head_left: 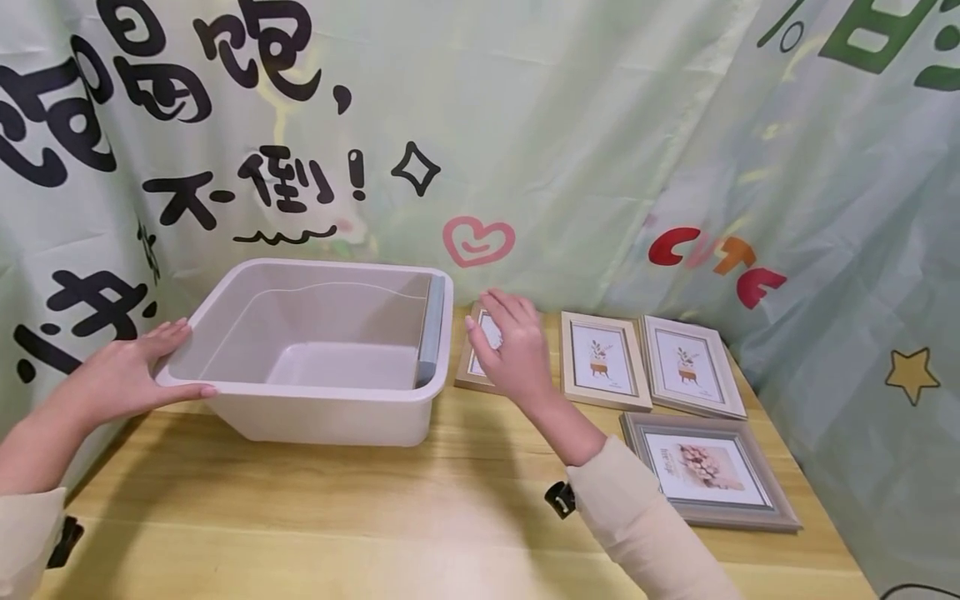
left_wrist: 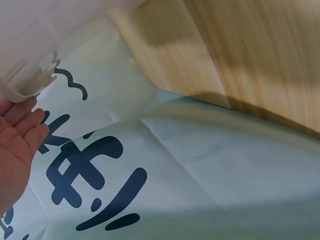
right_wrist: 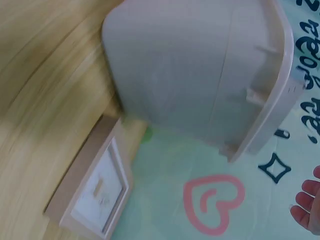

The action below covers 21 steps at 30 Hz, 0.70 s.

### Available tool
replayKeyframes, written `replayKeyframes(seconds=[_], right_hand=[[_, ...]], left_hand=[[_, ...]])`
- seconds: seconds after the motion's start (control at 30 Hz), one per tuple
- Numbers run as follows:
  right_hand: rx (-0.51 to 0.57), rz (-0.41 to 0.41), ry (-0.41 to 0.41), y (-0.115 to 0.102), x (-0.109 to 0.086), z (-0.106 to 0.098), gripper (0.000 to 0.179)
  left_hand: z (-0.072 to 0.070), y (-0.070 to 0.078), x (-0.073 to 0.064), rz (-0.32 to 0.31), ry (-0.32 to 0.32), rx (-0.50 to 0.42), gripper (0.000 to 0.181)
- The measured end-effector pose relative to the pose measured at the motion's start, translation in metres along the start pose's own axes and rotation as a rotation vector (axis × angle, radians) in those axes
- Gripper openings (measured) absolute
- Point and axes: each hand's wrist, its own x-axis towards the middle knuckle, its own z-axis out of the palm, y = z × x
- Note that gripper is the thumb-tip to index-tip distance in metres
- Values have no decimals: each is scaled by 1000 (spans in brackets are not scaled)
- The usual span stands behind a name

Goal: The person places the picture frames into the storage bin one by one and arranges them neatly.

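Sleeve (head_left: 637, 525), right hand (head_left: 516, 343) raised near leftmost frame (right_wrist: 97, 192), left hand (head_left: 138, 367) gripping tub (head_left: 330, 418)

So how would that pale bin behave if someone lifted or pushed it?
The bin is probably light for its size, as its walls look like thin plastic. It seems fairly stiff: no bend shows where the left hand grips the rim. Tipping under a gentle push looks unlikely, given the broad, flat base.

Smooth plastic tub (head_left: 330, 415), wood-grain table (head_left: 337, 517), cloth backdrop (head_left: 555, 125)
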Motion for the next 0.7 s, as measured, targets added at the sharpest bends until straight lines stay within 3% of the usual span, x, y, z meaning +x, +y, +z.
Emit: replayKeyframes(seconds=[0.37, 0.57, 0.7], right_hand=[[15, 31, -124, 17, -29, -19, 41], [-74, 74, -235, 33, -46, -28, 53], [-148, 16, -294, 42, -58, -36, 74]], left_hand=[[1, 0, 0, -9, -3, -3, 101], [0, 0, 0, -11, -6, -4, 101], [-1, 1, 0, -17, -14, -9, 101]])
